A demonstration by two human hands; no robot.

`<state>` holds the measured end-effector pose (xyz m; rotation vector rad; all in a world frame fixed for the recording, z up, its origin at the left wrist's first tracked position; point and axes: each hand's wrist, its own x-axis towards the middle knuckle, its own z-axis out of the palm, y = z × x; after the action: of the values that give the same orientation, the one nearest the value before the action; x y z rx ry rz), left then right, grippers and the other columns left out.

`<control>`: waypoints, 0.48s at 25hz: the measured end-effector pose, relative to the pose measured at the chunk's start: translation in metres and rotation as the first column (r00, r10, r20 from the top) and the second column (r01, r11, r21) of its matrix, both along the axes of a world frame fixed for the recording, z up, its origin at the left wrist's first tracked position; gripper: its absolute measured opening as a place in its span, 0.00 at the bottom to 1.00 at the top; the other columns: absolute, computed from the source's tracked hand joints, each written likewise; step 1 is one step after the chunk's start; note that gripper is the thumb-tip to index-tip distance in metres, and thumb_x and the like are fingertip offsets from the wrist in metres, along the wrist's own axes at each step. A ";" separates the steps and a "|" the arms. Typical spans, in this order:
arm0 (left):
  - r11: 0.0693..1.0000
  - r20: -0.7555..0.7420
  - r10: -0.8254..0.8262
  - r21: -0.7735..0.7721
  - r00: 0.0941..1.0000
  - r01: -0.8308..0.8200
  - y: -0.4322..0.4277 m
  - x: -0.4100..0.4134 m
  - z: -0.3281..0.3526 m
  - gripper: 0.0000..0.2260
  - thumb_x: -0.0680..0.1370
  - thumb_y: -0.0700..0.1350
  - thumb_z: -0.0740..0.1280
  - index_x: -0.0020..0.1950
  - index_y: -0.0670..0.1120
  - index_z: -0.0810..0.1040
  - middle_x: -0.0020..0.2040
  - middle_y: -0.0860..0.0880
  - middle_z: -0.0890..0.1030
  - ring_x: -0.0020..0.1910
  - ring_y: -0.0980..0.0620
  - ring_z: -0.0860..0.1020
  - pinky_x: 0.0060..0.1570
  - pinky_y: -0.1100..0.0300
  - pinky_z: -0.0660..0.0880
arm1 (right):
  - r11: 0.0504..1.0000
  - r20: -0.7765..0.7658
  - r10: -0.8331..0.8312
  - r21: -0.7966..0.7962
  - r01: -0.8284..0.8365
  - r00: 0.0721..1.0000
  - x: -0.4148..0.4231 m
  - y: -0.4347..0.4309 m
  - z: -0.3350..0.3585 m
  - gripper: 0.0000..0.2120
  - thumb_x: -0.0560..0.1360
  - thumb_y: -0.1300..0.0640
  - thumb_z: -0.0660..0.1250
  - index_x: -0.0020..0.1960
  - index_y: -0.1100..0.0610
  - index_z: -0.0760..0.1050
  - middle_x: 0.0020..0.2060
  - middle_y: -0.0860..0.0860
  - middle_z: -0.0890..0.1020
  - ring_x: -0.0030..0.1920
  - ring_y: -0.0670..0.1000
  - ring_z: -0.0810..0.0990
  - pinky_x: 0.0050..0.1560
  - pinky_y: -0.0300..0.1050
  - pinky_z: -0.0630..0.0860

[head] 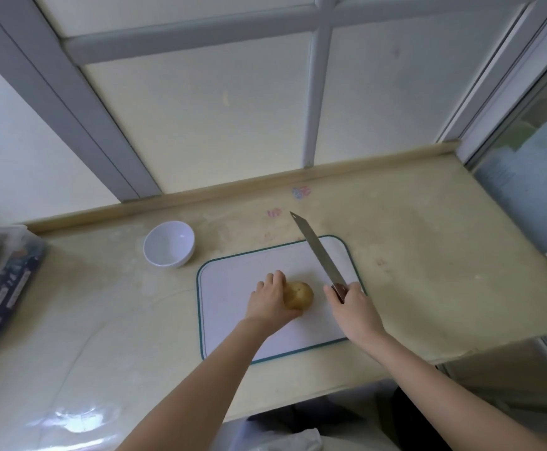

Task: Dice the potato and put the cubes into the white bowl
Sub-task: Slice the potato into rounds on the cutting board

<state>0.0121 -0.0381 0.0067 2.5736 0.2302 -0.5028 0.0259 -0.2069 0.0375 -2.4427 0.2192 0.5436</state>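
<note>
The potato [299, 295] is seen whole on the cutting board [230, 323], near its middle, so the dicing is judged not yet begun; the step in hand is the setting-up of the first cut. The potato is held from its left side by the left hand [269, 299], whose fingers are curled over it. The knife [317, 252] is gripped by its handle in the right hand [355, 305], with the blade pointed away and to the left, beside the potato and apart from it. The white bowl [169, 244] stands on the surface [428, 239] just beyond the board's far left corner, and no cubes are seen in it.

For the next move, the blade would need to be brought over the potato and lined up across it, with the left fingertips kept tucked back from the edge – a round potato is likely to roll until a flat face is cut.

The potato's left part is covered by the left hand, and most of the handle is buried in the right hand. How high the blade is held over the board cannot be told. The items at the left edge – seemingly a printed box [5, 288] – are blurred and cut off.
</note>
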 end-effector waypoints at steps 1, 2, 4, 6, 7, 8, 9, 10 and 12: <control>0.999 -0.011 0.049 -0.006 0.999 -0.049 0.000 -0.004 -0.001 0.29 0.70 0.55 0.71 0.64 0.48 0.62 0.60 0.48 0.68 0.56 0.45 0.70 0.51 0.54 0.71 | 0.999 -0.008 0.014 0.028 -0.014 1.000 -0.003 0.002 0.001 0.20 0.79 0.41 0.57 0.51 0.60 0.68 0.42 0.54 0.78 0.43 0.57 0.78 0.39 0.46 0.71; 0.994 -0.030 0.112 -0.015 0.993 -0.112 0.000 -0.007 -0.001 0.29 0.71 0.57 0.70 0.65 0.48 0.62 0.59 0.47 0.67 0.56 0.45 0.71 0.50 0.54 0.71 | 0.998 -0.012 0.019 0.062 -0.018 1.000 -0.007 0.005 0.003 0.20 0.79 0.40 0.57 0.48 0.58 0.69 0.40 0.54 0.78 0.41 0.57 0.77 0.39 0.46 0.71; 0.971 -0.072 0.233 -0.029 0.970 -0.235 0.003 -0.014 -0.001 0.26 0.73 0.60 0.66 0.62 0.47 0.63 0.57 0.47 0.67 0.52 0.44 0.74 0.46 0.53 0.73 | 0.991 -0.008 0.016 0.132 -0.015 1.000 -0.012 0.010 0.007 0.19 0.79 0.41 0.57 0.41 0.56 0.68 0.35 0.52 0.76 0.37 0.54 0.75 0.37 0.46 0.69; 0.948 -0.095 0.308 -0.047 0.947 -0.313 0.011 -0.020 -0.001 0.25 0.73 0.62 0.64 0.61 0.47 0.64 0.55 0.47 0.68 0.49 0.44 0.75 0.45 0.52 0.75 | 0.984 0.003 0.030 0.173 -0.030 1.000 -0.015 0.012 0.013 0.20 0.80 0.43 0.56 0.39 0.58 0.70 0.31 0.51 0.73 0.33 0.52 0.71 0.34 0.45 0.66; 0.943 -0.093 0.323 -0.056 0.942 -0.329 0.015 -0.022 -0.001 0.26 0.73 0.62 0.65 0.62 0.47 0.64 0.55 0.47 0.68 0.49 0.45 0.75 0.46 0.52 0.76 | 0.984 0.012 0.055 0.169 -0.057 0.998 -0.016 0.013 0.016 0.20 0.80 0.44 0.56 0.40 0.59 0.72 0.31 0.51 0.73 0.33 0.52 0.71 0.33 0.45 0.65; 0.941 -0.088 0.327 -0.060 0.941 -0.333 0.018 -0.023 -0.001 0.26 0.73 0.62 0.65 0.63 0.48 0.64 0.56 0.48 0.68 0.50 0.46 0.75 0.47 0.52 0.76 | 0.985 0.017 0.096 0.145 -0.097 0.995 -0.017 0.014 0.017 0.20 0.81 0.45 0.56 0.42 0.61 0.74 0.31 0.51 0.73 0.32 0.51 0.71 0.32 0.44 0.66; 0.945 -0.086 0.317 -0.058 0.945 -0.322 0.022 -0.023 -0.001 0.27 0.72 0.62 0.66 0.65 0.49 0.64 0.56 0.48 0.67 0.51 0.46 0.74 0.49 0.52 0.76 | 0.983 0.018 0.138 0.117 -0.140 0.990 -0.018 0.016 0.019 0.20 0.81 0.46 0.56 0.43 0.61 0.74 0.31 0.51 0.74 0.32 0.51 0.72 0.32 0.44 0.67; 0.955 -0.089 0.288 -0.044 0.953 -0.293 0.024 -0.022 -0.001 0.28 0.72 0.62 0.66 0.66 0.50 0.64 0.57 0.48 0.68 0.53 0.47 0.74 0.51 0.52 0.75 | 0.979 0.015 0.174 0.102 -0.174 0.985 -0.019 0.018 0.021 0.20 0.81 0.47 0.57 0.43 0.61 0.75 0.32 0.53 0.76 0.32 0.52 0.74 0.32 0.46 0.71; 0.978 -0.089 0.207 0.014 0.974 -0.206 0.025 -0.019 -0.001 0.29 0.73 0.61 0.66 0.69 0.51 0.64 0.59 0.48 0.68 0.56 0.46 0.72 0.56 0.50 0.73 | 0.969 0.012 0.224 0.100 -0.224 0.974 -0.020 0.022 0.022 0.19 0.81 0.48 0.57 0.43 0.62 0.76 0.34 0.56 0.80 0.35 0.57 0.78 0.37 0.51 0.77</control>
<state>-0.0073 -0.0135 0.0057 2.4972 0.5247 -0.5403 0.0056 -0.1845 0.0599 -2.3825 -0.0853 0.6354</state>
